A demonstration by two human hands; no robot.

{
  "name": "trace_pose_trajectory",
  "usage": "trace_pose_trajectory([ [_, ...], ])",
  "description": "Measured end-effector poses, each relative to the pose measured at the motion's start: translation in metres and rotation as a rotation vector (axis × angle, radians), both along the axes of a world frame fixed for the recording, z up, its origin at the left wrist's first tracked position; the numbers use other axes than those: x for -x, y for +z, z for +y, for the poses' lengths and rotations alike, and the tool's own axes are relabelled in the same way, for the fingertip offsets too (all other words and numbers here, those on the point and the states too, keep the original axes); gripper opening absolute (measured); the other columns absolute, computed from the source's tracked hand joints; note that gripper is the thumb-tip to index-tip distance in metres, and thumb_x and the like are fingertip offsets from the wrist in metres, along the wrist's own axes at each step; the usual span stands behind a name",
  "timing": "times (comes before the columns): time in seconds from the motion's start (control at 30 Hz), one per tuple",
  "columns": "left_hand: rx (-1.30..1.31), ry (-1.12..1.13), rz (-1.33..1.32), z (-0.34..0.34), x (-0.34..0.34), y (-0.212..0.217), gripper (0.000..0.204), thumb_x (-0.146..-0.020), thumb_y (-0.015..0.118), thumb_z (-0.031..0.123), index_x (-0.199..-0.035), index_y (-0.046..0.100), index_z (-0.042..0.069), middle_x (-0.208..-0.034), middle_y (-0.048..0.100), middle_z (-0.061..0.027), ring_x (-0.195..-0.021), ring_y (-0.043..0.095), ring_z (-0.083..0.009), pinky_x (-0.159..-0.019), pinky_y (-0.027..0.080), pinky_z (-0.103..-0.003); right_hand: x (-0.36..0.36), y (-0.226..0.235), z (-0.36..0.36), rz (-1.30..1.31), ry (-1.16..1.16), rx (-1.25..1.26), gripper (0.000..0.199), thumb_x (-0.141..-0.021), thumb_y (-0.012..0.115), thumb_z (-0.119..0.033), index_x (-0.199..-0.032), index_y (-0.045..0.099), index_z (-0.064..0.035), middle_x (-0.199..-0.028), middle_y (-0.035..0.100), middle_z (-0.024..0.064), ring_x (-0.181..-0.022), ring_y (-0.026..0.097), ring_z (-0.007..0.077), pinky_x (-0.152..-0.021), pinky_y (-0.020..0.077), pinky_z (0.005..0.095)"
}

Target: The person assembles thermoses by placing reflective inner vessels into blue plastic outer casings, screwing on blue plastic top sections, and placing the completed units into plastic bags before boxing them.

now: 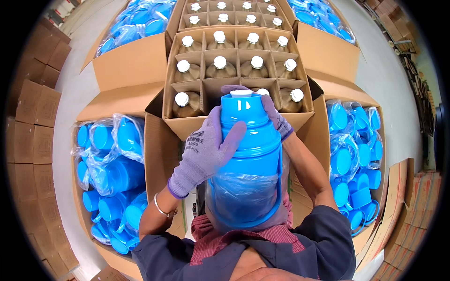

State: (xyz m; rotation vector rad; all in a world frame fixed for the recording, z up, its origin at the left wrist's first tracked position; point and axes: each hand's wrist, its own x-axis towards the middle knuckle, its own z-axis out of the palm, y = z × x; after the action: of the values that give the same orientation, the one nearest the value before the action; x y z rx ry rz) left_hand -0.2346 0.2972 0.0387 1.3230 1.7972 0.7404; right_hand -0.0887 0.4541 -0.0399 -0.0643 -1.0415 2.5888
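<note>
Blue plastic flask casing (246, 164) stands upright close before the person's chest, clasped on both sides: the gloved left hand (206, 150) wraps its shoulder, the gloved right hand (274, 112) curls behind its neck, above a divided carton (236, 65) of capped glass liners.

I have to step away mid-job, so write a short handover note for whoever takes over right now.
Left hand in a grey glove grips the side of the blue flask shell; right hand holds its far side near the top. The shell is upright, close to the body, its lower part in clear plastic film. Ahead, the divided carton holds capped glass liners; one front cell looks empty. Cartons of bagged blue shells stand on both sides. Left: the liners in the cells.
</note>
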Motion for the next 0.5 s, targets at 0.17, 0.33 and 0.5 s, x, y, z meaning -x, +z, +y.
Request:
trace_pose_trajectory([
  [0.17, -0.456, -0.085, -0.140, 0.006, 0.033, -0.080, 0.045, -0.106, 0.043, 0.028, -0.142, 0.040, 0.001, -0.123, 0.061, -0.0155, -0.116, 0.059, -0.0262, -0.096, 0.048, -0.034, -0.016, 0.064, -0.029, -0.582, -0.295, -0.500, 0.075, -0.085, 0.073, -0.038, -0.144, 0.040, -0.0028, -0.131, 0.056, 0.0140, -0.117, 0.057, 0.0218, -0.099, 0.0489, 0.0363],
  [0.33, -0.433, -0.016, -0.911, 0.003, -0.015, -0.104, 0.043, -0.105, 0.050, 0.027, -0.140, 0.047, 0.003, -0.127, 0.060, -0.0075, -0.115, 0.058, -0.0171, -0.100, 0.046, -0.029, -0.066, 0.137, -0.073, -0.426, -0.508, -0.613, 0.074, -0.078, 0.076, -0.022, -0.141, 0.041, -0.0029, -0.128, 0.055, 0.0125, -0.117, 0.054, 0.0216, -0.100, 0.0453, 0.0362],
  [0.5, -0.173, -0.045, -1.044, -0.046, -0.034, -0.061, 0.041, -0.102, 0.055, 0.027, -0.136, 0.051, 0.003, -0.119, 0.063, -0.0056, -0.109, 0.061, -0.0137, -0.094, 0.050, -0.027, -0.115, 0.143, -0.084, -0.405, -0.634, -0.595, 0.076, -0.080, 0.074, -0.036, -0.140, 0.043, -0.0023, -0.128, 0.055, 0.0127, -0.118, 0.054, 0.0226, -0.102, 0.0437, 0.0375],
])
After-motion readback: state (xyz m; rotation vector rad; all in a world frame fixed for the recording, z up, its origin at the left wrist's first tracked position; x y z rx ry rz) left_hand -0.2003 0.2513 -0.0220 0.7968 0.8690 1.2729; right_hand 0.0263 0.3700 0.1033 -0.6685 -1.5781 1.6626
